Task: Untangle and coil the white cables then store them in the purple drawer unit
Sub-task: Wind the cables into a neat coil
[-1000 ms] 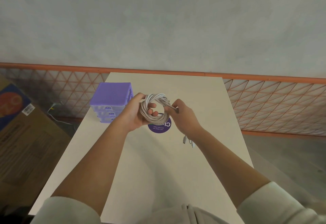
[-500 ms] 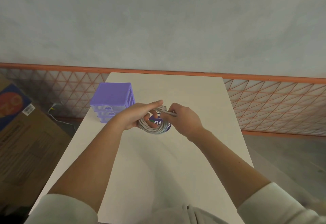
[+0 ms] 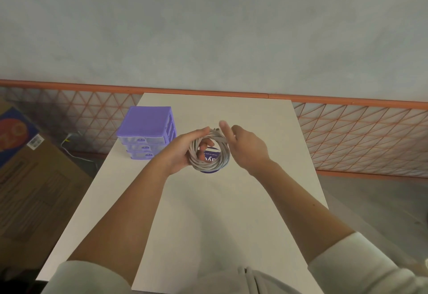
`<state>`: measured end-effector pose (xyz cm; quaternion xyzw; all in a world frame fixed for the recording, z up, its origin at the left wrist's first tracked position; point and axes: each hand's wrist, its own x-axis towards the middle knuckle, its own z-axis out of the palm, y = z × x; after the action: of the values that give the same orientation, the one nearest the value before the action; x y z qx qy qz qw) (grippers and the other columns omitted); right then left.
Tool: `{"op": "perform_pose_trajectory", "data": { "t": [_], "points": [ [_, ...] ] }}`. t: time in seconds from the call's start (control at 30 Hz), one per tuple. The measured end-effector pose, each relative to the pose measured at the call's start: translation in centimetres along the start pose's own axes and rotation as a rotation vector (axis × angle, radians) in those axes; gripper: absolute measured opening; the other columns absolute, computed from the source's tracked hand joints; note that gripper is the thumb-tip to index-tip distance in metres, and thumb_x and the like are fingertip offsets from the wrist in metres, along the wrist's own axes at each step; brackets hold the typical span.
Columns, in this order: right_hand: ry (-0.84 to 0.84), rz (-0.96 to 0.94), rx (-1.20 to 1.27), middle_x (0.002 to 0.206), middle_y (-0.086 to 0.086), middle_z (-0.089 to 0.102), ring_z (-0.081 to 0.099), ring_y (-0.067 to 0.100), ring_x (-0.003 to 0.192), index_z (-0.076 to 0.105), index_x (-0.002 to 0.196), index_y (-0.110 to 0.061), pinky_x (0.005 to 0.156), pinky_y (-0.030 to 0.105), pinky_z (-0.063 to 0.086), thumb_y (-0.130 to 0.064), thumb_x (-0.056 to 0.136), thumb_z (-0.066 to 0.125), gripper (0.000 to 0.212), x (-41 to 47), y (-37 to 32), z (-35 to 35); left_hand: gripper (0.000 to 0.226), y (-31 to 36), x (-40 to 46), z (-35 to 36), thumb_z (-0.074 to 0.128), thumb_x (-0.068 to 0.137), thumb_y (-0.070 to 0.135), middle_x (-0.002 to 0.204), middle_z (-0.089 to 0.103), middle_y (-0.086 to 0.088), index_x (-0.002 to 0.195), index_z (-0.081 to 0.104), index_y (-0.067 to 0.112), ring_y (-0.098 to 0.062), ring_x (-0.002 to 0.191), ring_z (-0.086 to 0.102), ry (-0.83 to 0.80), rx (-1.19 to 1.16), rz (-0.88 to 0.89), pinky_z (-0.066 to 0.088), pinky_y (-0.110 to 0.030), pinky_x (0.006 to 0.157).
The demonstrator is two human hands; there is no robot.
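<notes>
A coil of white cable (image 3: 209,163) hangs above the middle of the white table (image 3: 208,224). My left hand (image 3: 185,149) grips the coil's left side, fingers curled through its hole. My right hand (image 3: 246,146) is at the coil's upper right edge, its fingers touching the top strands; whether they pinch a strand is unclear. The purple drawer unit (image 3: 146,131) stands at the table's left edge, just left of my left hand, with its three drawers closed.
A round purple sticker (image 3: 209,156) lies on the table under the coil. A cardboard box (image 3: 30,178) sits on the floor to the left. An orange mesh fence (image 3: 361,136) runs behind the table, with a white cord (image 3: 69,145) on the floor.
The coil tilted flat and then came back up to face me. My right hand loosened from the cable end at the coil's top, and the loose connector that hung below it is gone from sight.
</notes>
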<state>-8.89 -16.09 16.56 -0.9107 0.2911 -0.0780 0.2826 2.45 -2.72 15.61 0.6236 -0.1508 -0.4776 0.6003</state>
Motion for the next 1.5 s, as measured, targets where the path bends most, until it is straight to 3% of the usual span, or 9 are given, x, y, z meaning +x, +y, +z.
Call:
{"op": "perform_pose_trajectory", "data": {
  "t": [0.27,0.43,0.57,0.73,0.87,0.97,1.17,1.4,1.5],
  "points": [
    [0.155,-0.09,0.031,0.065,0.009,0.06,0.053,0.028,0.062,0.051,0.061,-0.009,0.061,0.036,0.04,-0.052,0.101,0.032,0.062,1.3,0.4,-0.5,0.034,0.2,-1.2,0.8,0.051,0.095,0.037,0.088,0.067,-0.006,0.101,0.069,0.008,-0.018,0.076,0.063,-0.176,-0.03,-0.112,0.047,-0.033,0.087],
    [0.022,-0.206,0.178,0.057,0.008,0.05,0.045,0.026,0.059,0.044,0.059,-0.009,0.062,0.037,0.035,-0.042,0.103,0.037,0.056,0.4,-0.6,-0.7,0.042,0.2,-1.4,1.7,0.061,0.087,0.049,0.096,0.068,-0.008,0.11,0.069,0.015,-0.019,0.078,0.064,-0.192,0.077,-0.189,0.056,-0.028,0.074],
    [-0.154,-0.206,0.331,0.079,0.003,0.06,0.054,0.017,0.086,0.058,0.089,-0.014,0.087,0.031,0.031,-0.034,0.086,0.03,0.035,0.4,-0.2,-1.5,0.026,0.2,-1.2,0.7,0.075,0.078,0.035,0.086,0.068,-0.004,0.098,0.072,0.018,-0.016,0.071,0.059,-0.145,-0.032,-0.089,0.057,-0.024,0.062],
    [-0.16,-0.333,-0.042,0.097,-0.008,0.047,0.036,0.015,0.104,0.055,0.112,-0.025,0.104,0.033,0.018,-0.016,0.091,0.039,0.028,1.6,0.8,-1.1,0.042,0.2,-1.4,-0.9,0.082,0.065,0.031,0.083,0.074,-0.005,0.101,0.068,0.015,-0.015,0.067,0.064,-0.087,-0.085,-0.091,0.059,-0.029,0.06],
    [0.047,-0.52,-0.401,0.118,0.003,0.045,0.039,0.026,0.106,0.06,0.113,-0.019,0.095,0.038,0.029,-0.028,0.101,0.045,0.021,2.0,2.2,-0.5,0.056,0.5,-2.2,-1.6,0.098,0.037,0.037,0.091,0.075,-0.008,0.086,0.078,0.02,-0.019,0.071,0.071,-0.19,-0.023,-0.12,0.061,-0.036,0.071],
    [0.211,-0.628,-0.419,0.106,0.009,0.052,0.048,0.029,0.09,0.066,0.101,-0.014,0.077,0.042,0.045,-0.018,0.093,0.061,0.01,1.9,2.0,-0.2,0.043,1.0,-2.4,-1.6,0.089,0.056,0.028,0.1,0.074,-0.011,0.095,0.073,0.021,-0.02,0.08,0.071,-0.237,0.158,-0.172,0.059,-0.033,0.077],
    [0.06,-0.594,-0.261,0.114,0.005,0.05,0.054,0.023,0.102,0.068,0.11,-0.011,0.085,0.034,0.049,-0.017,0.096,0.058,0.018,1.8,1.0,-1.1,0.034,1.7,-2.2,-1.5,0.076,0.078,0.011,0.106,0.072,-0.018,0.107,0.06,0.012,-0.029,0.09,0.072,-0.2,0.336,-0.19,0.059,-0.032,0.072],
    [0.122,-0.552,-0.096,0.106,0.004,0.057,0.06,0.02,0.089,0.073,0.107,-0.01,0.078,0.035,0.052,-0.012,0.091,0.064,0.018,2.0,1.4,-1.9,0.037,1.6,-2.1,-0.8,0.071,0.081,0.029,0.105,0.071,-0.018,0.107,0.054,0.008,-0.034,0.094,0.07,-0.203,0.221,-0.154,0.057,-0.039,0.08],
    [0.143,-0.562,-0.083,0.1,0.004,0.059,0.06,0.019,0.085,0.074,0.104,-0.011,0.073,0.034,0.053,-0.013,0.088,0.068,0.018,2.0,1.5,-2.0,0.042,1.5,-1.6,-0.5,0.076,0.078,0.032,0.101,0.074,-0.011,0.11,0.058,0.011,-0.025,0.095,0.071,-0.136,0.415,-0.134,0.057,-0.035,0.085]
  ]
}}
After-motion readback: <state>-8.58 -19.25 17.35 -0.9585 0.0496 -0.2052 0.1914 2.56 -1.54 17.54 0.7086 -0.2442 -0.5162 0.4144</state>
